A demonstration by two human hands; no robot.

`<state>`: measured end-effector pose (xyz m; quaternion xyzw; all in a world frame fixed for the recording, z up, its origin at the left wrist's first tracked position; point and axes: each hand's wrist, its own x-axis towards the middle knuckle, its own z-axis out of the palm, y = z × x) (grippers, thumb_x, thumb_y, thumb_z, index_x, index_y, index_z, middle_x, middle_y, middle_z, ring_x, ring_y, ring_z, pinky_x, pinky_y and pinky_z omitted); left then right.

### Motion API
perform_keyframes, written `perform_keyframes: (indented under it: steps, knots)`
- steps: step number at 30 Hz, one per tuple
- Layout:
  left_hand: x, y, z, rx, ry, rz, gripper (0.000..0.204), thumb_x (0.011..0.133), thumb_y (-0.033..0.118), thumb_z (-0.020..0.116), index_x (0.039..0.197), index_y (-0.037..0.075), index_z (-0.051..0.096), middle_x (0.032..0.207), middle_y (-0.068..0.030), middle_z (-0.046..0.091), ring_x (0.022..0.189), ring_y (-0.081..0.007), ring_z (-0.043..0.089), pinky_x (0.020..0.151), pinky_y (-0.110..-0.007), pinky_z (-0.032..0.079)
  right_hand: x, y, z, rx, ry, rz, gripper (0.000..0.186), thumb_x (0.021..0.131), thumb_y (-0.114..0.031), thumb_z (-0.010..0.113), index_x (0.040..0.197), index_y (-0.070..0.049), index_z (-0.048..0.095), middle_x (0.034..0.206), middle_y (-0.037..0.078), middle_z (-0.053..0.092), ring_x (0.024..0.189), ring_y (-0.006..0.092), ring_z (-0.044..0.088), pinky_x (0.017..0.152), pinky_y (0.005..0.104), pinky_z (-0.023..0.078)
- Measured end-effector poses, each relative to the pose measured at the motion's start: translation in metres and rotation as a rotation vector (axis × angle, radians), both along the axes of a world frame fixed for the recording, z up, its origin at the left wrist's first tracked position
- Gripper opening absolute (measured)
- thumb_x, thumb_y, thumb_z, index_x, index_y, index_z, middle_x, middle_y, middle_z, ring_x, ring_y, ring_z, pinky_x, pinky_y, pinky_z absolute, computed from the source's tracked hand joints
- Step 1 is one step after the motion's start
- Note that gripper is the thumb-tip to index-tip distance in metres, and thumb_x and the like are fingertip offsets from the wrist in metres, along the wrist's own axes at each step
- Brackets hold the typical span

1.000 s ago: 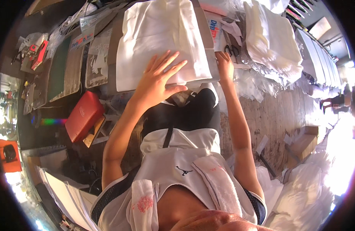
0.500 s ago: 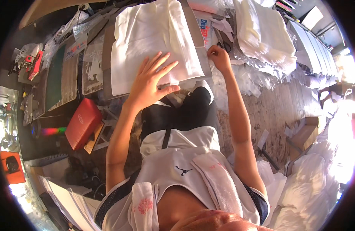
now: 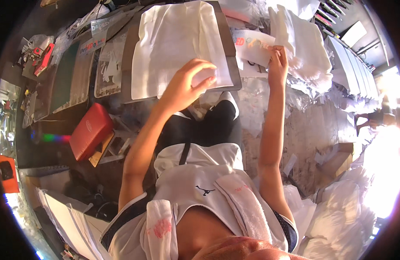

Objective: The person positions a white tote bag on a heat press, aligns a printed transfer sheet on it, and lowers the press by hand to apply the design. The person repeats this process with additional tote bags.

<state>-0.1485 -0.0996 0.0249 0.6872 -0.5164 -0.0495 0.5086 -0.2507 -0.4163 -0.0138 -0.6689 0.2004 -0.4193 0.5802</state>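
Note:
A white cloth piece lies spread over a flat grey board in front of me. My left hand is over the cloth's near right part, its fingers curved and its thumb apart, holding nothing. Whether its fingertips touch the cloth I cannot tell. Off to the right, my right hand pinches the right end of a pale sheet with coloured lettering. The sheet stretches left from my fingers toward the board's right edge. Beyond my right hand lies a thick stack of white cloth pieces.
On the left are more flat boards, a red tape measure and a red padded box-like thing. Crumpled clear plastic hangs below the right hand. A heap of white cloth and a cardboard box stand at the lower right.
My right hand has moved right and farther away, drawing the lettered sheet with it. My left hand, flat with fingers spread before, has shifted right and curled its fingers.

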Motion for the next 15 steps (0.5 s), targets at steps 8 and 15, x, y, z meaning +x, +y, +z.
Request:
perform_keyframes:
  steps: [8, 15]
  knots:
    - [-0.036, -0.029, 0.002, -0.124, 0.304, -0.09, 0.043, 0.103, 0.026, 0.073, 0.137, 0.001, 0.063, 0.132, -0.0117, 0.068, 0.122, -0.0264, 0.066, 0.109, -0.04, 0.05, -0.036, 0.073, 0.038, -0.107, -0.083, -0.12, 0.007, 0.102, -0.009, 0.066, 0.105, -0.004, 0.062, 0.09, -0.002, 0.059, 0.083, 0.0076, 0.05, 0.076, 0.0228, 0.041]
    - [-0.053, -0.032, 0.002, -0.421, 0.8, -0.22, 0.054, 0.104, 0.037, 0.072, 0.14, -0.003, 0.063, 0.135, -0.0116, 0.069, 0.126, -0.0183, 0.065, 0.113, -0.039, 0.047, -0.076, 0.165, 0.068, -0.639, 0.08, 0.301, 0.016, 0.094, -0.002, 0.068, 0.11, 0.001, 0.07, 0.12, 0.016, 0.075, 0.11, 0.0344, 0.072, 0.1, 0.0408, 0.052]
